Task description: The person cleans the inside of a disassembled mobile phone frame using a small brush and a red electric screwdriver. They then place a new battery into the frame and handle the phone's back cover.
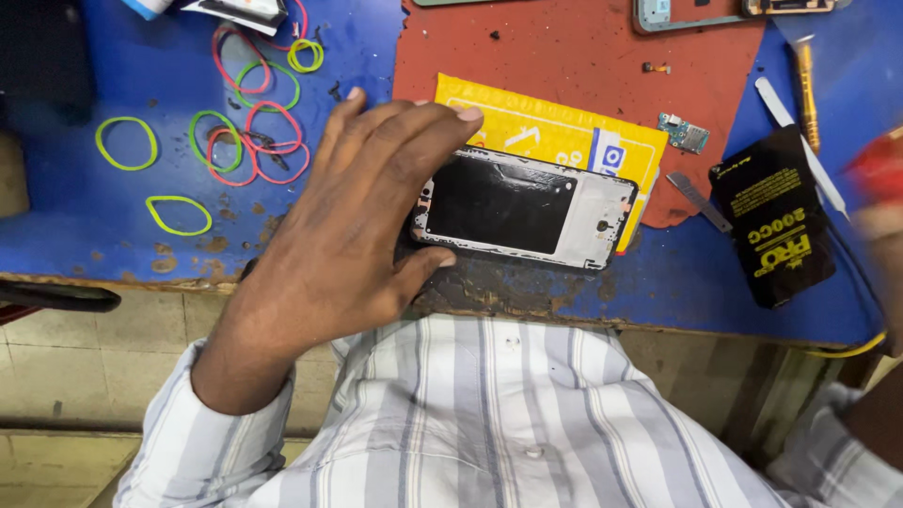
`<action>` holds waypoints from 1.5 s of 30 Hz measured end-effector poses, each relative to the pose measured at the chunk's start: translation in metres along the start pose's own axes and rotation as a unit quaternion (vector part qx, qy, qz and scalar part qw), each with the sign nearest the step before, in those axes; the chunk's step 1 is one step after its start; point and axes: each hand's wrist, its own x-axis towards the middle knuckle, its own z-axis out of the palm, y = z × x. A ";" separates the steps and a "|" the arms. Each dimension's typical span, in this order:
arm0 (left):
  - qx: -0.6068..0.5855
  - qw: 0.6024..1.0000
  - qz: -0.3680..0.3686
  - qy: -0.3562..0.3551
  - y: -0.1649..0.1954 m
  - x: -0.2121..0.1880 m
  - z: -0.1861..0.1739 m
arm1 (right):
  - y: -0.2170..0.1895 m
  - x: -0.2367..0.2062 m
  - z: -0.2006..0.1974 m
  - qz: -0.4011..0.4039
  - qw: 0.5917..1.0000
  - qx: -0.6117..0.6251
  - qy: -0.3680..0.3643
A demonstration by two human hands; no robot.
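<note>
- The opened phone point(527, 209) lies flat on the blue desk point(75, 207), near its front edge, partly resting on a yellow packet point(555, 127). Its back cover is already off: I see the bare grey frame and a large black panel inside.
- My left hand point(343, 226) is spread over the phone's left end, fingers on the far edge and thumb on the near edge, steadying it rather than lifting it.
- My right hand point(879, 202) is a blur at the right edge; I cannot tell whether it is spread or pinching anything.
- Parts already out, as I judge it: a small circuit board point(684, 133) on the red mat point(564, 47) and a black battery-like pack point(776, 216) on the desk to the right.
- A metal pry tool point(698, 199) lies between the phone and the pack, untouched.
- Nothing is refitted yet; the phone remains open.
- Coloured rubber bands point(249, 132) lie scattered at left, unused.
</note>
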 end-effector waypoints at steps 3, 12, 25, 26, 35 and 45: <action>-0.016 1.000 -0.001 0.006 -0.008 -0.003 0.006 | -0.019 -0.014 0.009 -0.054 0.993 -0.085 -0.062; -0.039 0.998 0.016 0.036 -0.012 -0.001 0.007 | -0.049 -0.012 0.027 -0.209 0.941 -0.261 -0.053; -0.048 0.999 0.008 0.025 -0.018 -0.006 0.008 | -0.056 0.007 0.032 -0.225 0.929 -0.288 -0.055; -0.047 0.999 0.008 0.025 -0.019 -0.006 0.008 | -0.056 0.008 0.032 -0.225 0.928 -0.291 -0.055; -0.060 0.998 0.012 0.033 -0.021 -0.003 0.004 | -0.061 0.001 0.029 -0.202 0.953 -0.216 -0.060; -0.050 0.998 0.007 0.029 -0.020 -0.006 0.006 | -0.087 0.017 0.036 -0.229 0.939 -0.248 -0.070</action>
